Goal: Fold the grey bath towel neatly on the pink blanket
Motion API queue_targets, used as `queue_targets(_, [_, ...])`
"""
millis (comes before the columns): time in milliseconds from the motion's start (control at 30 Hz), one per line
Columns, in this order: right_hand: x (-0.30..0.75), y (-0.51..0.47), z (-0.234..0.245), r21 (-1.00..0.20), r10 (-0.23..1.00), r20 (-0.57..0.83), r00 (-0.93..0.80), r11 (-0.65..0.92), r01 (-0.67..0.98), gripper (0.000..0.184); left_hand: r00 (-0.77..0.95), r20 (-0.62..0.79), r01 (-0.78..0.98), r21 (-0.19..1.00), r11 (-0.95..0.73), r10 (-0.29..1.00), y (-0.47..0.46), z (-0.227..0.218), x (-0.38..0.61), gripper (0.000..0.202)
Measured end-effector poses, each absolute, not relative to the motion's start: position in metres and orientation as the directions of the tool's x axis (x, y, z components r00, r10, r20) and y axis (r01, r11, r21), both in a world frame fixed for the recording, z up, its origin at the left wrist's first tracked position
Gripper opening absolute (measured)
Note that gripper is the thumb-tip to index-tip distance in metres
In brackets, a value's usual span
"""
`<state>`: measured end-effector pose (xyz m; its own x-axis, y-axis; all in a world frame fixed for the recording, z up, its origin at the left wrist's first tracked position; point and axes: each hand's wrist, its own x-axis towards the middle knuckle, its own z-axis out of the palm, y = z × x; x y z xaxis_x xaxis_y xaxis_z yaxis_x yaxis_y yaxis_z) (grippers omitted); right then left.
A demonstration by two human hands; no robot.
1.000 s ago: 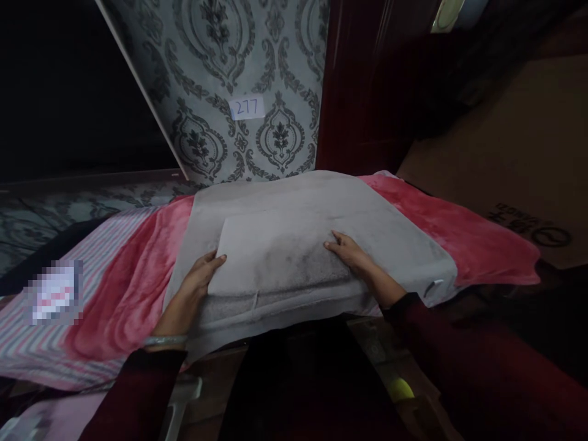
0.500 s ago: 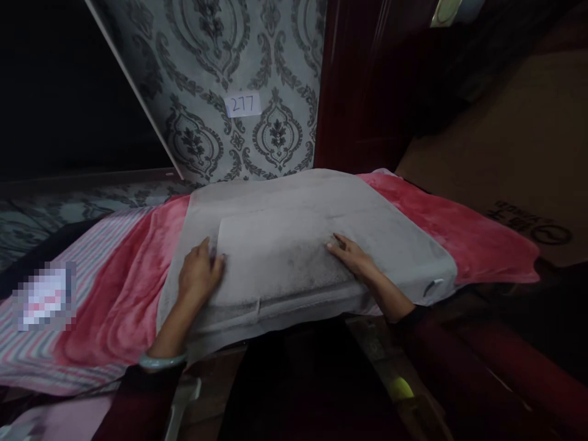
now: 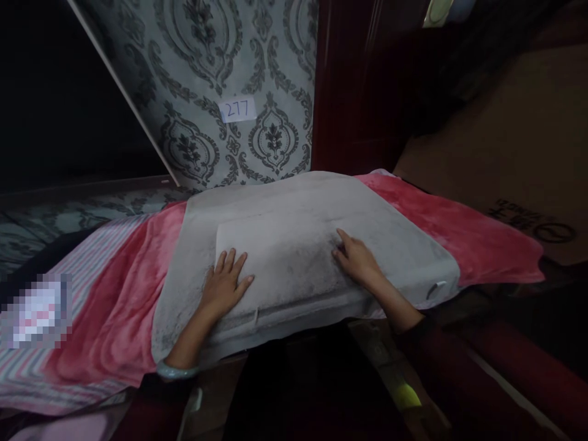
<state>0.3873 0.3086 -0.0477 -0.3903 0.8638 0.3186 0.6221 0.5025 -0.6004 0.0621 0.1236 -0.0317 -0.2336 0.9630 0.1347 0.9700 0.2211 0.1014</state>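
Note:
A grey, plush-looking cloth (image 3: 285,196) lies spread over a pink-red blanket. On its middle is a paler rectangular panel (image 3: 271,245), with darker smudgy patches toward its near side. My left hand (image 3: 225,288) rests on the left part of this panel, fingers spread and nothing in them. At the panel's right side my right hand (image 3: 358,257) touches the cloth, index finger stretched forward and thumb apart from it. The other right fingers are mostly hidden. A small cord (image 3: 256,316) shows on the near edge.
The pink-red blanket (image 3: 491,236) sticks out on both sides, over a striped sheet (image 3: 98,251) at left. A dark screen (image 3: 68,92) stands at the back left. Patterned wall (image 3: 275,79) and a dark red door (image 3: 358,92) are behind; a cardboard box (image 3: 514,141) is at right.
My left hand has moved right, from beside the panel onto it, and its fingers have spread. My right hand has turned slightly, with the index finger straighter. The view has shifted a little.

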Motion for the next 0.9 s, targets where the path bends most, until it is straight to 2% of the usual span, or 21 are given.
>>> queue_targets(167, [0.345,0.299,-0.012,-0.391,0.745,0.4,-0.533,0.665,0.636,0.072,-0.233,0.122,0.971,0.092,0.222,0.965,0.124,-0.029,0.064,0.069])
queue_targets(300, [0.323,0.293,-0.03,-0.299,0.719,0.285,-0.634,0.695,0.654,0.078,-0.231,0.127,0.971,0.087,0.221,0.965,0.125,-0.031,0.063,0.069])
queue_targets(367, [0.322,0.292,-0.045,-0.283,0.716,0.24,-0.655,0.698,0.658,0.078,-0.224,0.135,0.973,0.086,0.214,0.965,0.124,-0.033,0.062,0.069])
queue_targets(467, [0.327,0.296,-0.057,-0.283,0.714,0.247,-0.655,0.7,0.656,0.079,-0.237,0.115,0.97,0.083,0.228,0.965,0.122,-0.029,0.061,0.069])
queue_targets(567, [0.326,0.306,-0.045,-0.314,0.716,0.162,-0.679,0.689,0.653,0.077,-0.265,0.04,0.962,0.076,0.261,0.964,0.126,-0.012,0.063,0.067])
queue_targets(667, [0.311,0.322,-0.014,-0.344,0.737,0.082,-0.671,0.653,0.675,0.072,-0.265,0.028,0.961,0.083,0.262,0.964,0.15,0.013,0.073,0.062])
queue_targets(800, [0.278,0.332,0.012,-0.366,0.763,0.213,-0.61,0.641,0.674,0.061,-0.182,0.031,0.976,0.127,0.177,0.983,0.205,0.029,0.096,0.062])
queue_targets(900, [0.264,0.327,0.0,-0.327,0.772,0.247,-0.586,0.635,0.699,0.058,-0.153,0.023,0.985,0.086,0.15,0.988,0.234,0.017,0.107,0.063])
